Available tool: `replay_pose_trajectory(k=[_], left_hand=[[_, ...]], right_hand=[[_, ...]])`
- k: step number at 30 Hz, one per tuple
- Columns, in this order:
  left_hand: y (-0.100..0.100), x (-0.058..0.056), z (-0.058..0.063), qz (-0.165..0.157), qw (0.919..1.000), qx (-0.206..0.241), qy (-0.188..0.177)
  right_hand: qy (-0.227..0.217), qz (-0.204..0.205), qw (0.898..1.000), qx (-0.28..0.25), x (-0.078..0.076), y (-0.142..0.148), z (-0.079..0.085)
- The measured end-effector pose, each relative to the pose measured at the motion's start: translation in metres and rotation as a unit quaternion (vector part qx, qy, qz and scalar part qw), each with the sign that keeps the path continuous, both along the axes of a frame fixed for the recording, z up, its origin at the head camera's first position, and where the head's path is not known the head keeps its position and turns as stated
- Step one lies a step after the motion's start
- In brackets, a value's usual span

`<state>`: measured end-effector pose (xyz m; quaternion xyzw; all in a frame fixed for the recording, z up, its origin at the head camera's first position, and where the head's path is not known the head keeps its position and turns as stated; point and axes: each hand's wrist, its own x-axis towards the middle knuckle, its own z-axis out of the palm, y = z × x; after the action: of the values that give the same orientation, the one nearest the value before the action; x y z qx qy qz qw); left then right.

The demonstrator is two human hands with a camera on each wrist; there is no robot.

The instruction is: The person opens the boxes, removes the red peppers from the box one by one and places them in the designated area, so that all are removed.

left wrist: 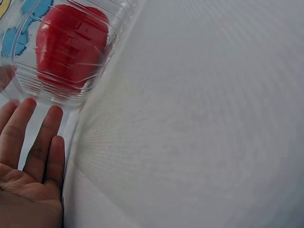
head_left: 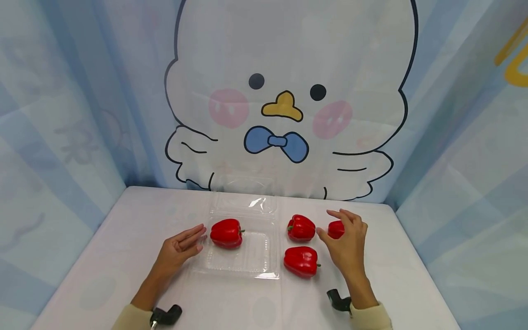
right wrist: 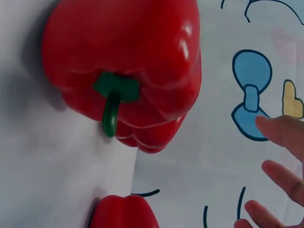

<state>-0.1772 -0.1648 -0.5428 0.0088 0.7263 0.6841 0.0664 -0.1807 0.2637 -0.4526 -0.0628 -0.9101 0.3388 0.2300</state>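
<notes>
A red bell pepper (head_left: 226, 233) lies in the left part of a clear plastic clamshell box (head_left: 264, 256), its lid folded back. My left hand (head_left: 181, 247) is at the box's left side, fingers straight; in the left wrist view the fingertips (left wrist: 56, 114) come right up to the clear wall. Over the table on the right, my right hand (head_left: 348, 240) holds nothing, thumb and fingers spread apart. Below and behind it shows part of a red bell pepper (head_left: 336, 229). Two more red peppers, a rear one (head_left: 301, 228) and a front one (head_left: 302, 261), lie between box and right hand.
A white cloth covers the table (head_left: 231, 302). Behind it hangs a curtain (head_left: 284, 174) with a printed cartoon bird, and blue-striped cloth (head_left: 53, 137) closes in the sides. Black wrist mounts (head_left: 167, 315) sit by both sleeves.
</notes>
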Motion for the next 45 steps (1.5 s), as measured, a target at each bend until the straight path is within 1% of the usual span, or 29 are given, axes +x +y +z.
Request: replay_pose_trajectory(k=[4,11,18,25,31,36,45], left_hand=[[0.0,0.0,0.0,0.0,1.0,-0.001,-0.001],[0.0,0.0,0.001,-0.001,1.0,0.0,-0.001],[0.0,0.0,0.001,-0.003,1.0,0.001,0.0],[-0.001,0.0,0.001,-0.005,0.9999,-0.001,0.009],[0.0,0.0,0.001,-0.004,1.0,0.0,0.005],[0.0,0.001,0.002,-0.005,1.0,0.004,0.004],[0.0,0.001,0.002,-0.006,0.9999,0.004,0.009]], right_hand=[[0.002,0.017,1.0,-0.008,0.002,-0.01,0.002],[-0.002,0.035,0.999,-0.017,0.007,-0.029,0.006],[-0.005,0.06,0.998,-0.03,0.008,-0.046,0.009],[-0.002,0.096,0.994,-0.046,0.009,-0.063,0.011],[0.005,0.122,0.991,-0.061,0.01,-0.079,0.011],[0.004,0.134,0.988,-0.071,0.011,-0.093,0.01],[-0.002,0.14,0.987,-0.084,0.011,-0.113,0.009]])
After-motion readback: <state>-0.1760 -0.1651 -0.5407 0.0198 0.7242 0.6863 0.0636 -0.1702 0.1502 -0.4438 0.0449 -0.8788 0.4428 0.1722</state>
